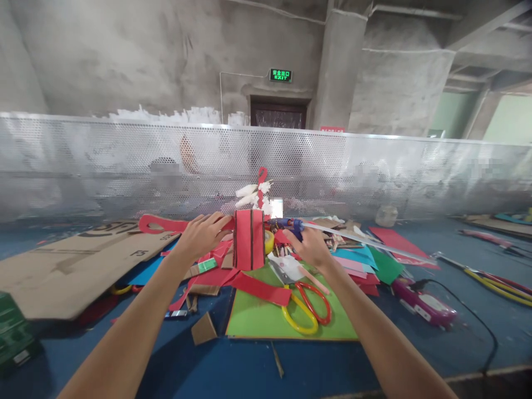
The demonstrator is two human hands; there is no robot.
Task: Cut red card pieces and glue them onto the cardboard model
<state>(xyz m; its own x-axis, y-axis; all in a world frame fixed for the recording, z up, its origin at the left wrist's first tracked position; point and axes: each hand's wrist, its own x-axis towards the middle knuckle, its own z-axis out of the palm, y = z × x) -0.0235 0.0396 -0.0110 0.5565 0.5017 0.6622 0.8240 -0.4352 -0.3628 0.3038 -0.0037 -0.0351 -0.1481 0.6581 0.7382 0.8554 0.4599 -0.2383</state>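
Note:
My left hand point(206, 235) is closed around a red cardboard craft piece point(250, 239), a boxy body with dark lines. A looped red strip point(160, 224) sticks out to its left, and another red strip point(262, 176) rises behind it. White feather-like bits point(248, 195) show near the upright strip. In my right hand point(311, 246) is a blue hot glue gun point(286, 223), its nozzle end close to the craft's right side. A long clear glue stick point(366, 240) extends rightward from the gun's back. The fingertips of my left hand are partly hidden.
Scissors with red and yellow handles point(300, 317) lie on a green board point(257, 324). Cardboard point(70, 266) spreads at left, coloured paper point(359, 257) at right. A pink device point(424, 302) with a black cord and more long-handled scissors point(484, 277) lie farther right. A perforated metal panel point(124, 172) borders the back.

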